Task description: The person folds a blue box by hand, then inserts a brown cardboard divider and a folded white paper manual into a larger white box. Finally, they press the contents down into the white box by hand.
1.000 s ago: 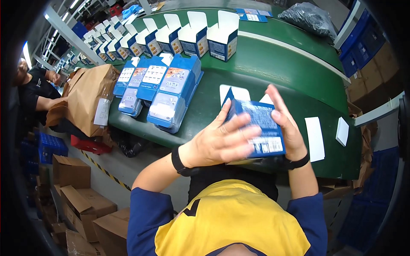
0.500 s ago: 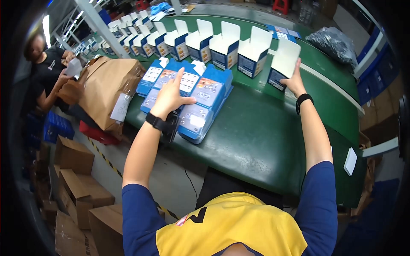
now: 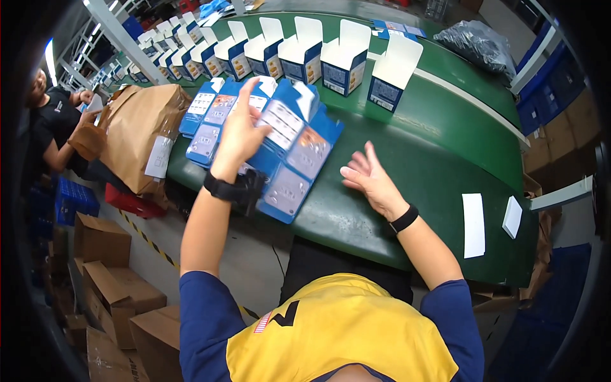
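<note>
My left hand (image 3: 238,135) grips the left edge of a flat blue carton (image 3: 310,151), its thumb over the printed face and its index finger stretched out. This carton lies tilted over several other flat blue cartons (image 3: 205,140) stacked at the table's left. My right hand (image 3: 374,183) hangs over the green table with fingers apart, holding nothing, a little right of the gripped carton. Beyond it, an opened-up blue and white box (image 3: 386,94) stands with its lid flap raised, at the near end of a long row of similar boxes (image 3: 344,76).
White slips (image 3: 473,226) lie on the green table (image 3: 375,223) at right. A grey plastic bag (image 3: 477,46) rests at the far right. To the left stand a large brown paper sack (image 3: 137,124) and a co-worker (image 3: 57,124); brown cartons (image 3: 102,239) sit on the floor.
My right hand has left the nearest standing box and come back toward me. The top flat carton has turned and tilted in my left hand. The view has shifted.
</note>
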Demonstrator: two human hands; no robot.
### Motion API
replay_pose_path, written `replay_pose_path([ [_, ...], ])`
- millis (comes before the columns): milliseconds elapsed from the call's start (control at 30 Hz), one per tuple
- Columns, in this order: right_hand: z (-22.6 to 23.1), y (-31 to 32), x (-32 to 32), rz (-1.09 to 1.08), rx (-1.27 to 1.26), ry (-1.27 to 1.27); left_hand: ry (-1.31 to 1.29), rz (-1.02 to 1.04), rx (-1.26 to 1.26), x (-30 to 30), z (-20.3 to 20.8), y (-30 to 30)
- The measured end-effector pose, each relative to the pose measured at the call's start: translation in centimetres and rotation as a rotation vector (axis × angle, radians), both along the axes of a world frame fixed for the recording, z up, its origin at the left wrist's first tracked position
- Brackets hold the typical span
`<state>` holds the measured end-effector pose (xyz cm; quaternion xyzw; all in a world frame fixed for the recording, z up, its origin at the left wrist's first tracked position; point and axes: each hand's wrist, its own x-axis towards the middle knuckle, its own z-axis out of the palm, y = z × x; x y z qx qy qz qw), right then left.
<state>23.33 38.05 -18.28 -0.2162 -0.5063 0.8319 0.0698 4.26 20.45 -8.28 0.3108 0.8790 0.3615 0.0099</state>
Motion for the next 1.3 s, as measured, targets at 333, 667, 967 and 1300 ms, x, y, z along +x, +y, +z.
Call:
replay_pose_path([
  [333, 3.7, -2.8, 8.3, -0.530, 0.400, 0.250, -0.431, -0.428, 0.919, 11.5, 1.6, 1.6],
  [667, 3.8, -0.7, 11.8, -0.240, 1.322, 0.510, -0.539, -0.396, 0.806, 16.4, -1.6, 6.1],
  [967, -0.9, 0.1, 13.1, -0.186, 0.376, 0.409, -0.603, -0.806, 0.423, 17.3, -1.8, 5.3],
  [1300, 4.2, 0.8, 13.6, -0.315, 0.345, 0.570, 0.125, -0.788, 0.314, 19.1, -3.0, 5.8],
])
